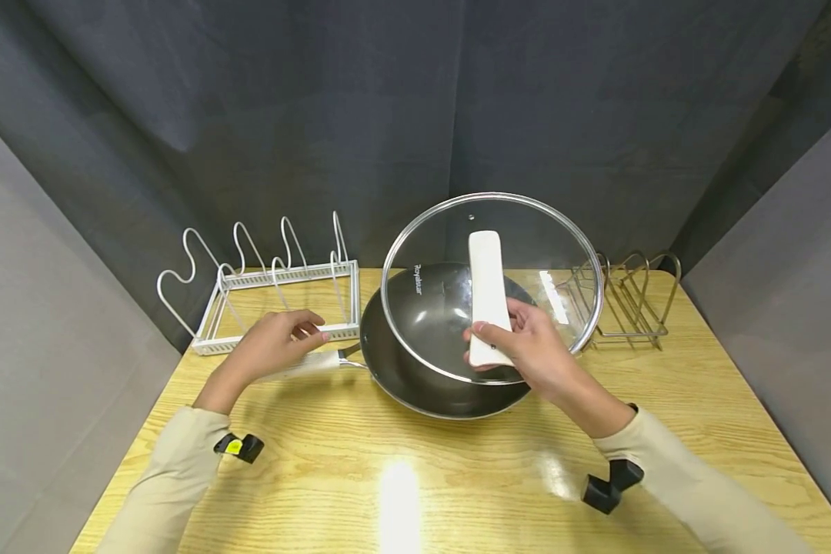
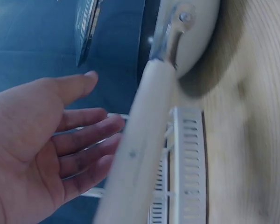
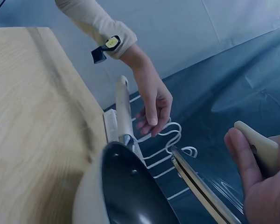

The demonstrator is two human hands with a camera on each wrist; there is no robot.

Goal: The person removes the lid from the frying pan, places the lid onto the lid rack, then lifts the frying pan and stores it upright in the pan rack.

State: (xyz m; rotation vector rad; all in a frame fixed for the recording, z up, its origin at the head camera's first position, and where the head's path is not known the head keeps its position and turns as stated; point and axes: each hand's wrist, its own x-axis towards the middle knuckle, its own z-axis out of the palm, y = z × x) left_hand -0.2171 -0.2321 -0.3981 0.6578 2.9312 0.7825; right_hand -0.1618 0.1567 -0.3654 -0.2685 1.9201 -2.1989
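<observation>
A glass lid point(image 1: 422, 238) with a metal rim is held tilted above the dark pan point(image 1: 415, 385) by my right hand point(image 1: 536, 346). Its fingers and thumb grip the lower end of the lid's long cream handle point(image 1: 488, 285). The pan stands on the table with its pale handle point(image 2: 140, 140) pointing left. Over that handle hovers my left hand point(image 1: 277, 342), fingers loosely bent; in the left wrist view the hand point(image 2: 42, 140) looks apart from the handle and holds nothing. In the right wrist view the lid's edge point(image 3: 200, 186) is beside the pan's rim.
A white wire rack point(image 1: 211, 346) with several upright loops stands at the back left, just behind the pan handle. A bronze-coloured wire rack point(image 1: 630, 335) is at the back right. Dark curtain point(image 1: 318, 100) hangs behind the wooden table point(image 1: 457, 485), with grey panels at both sides.
</observation>
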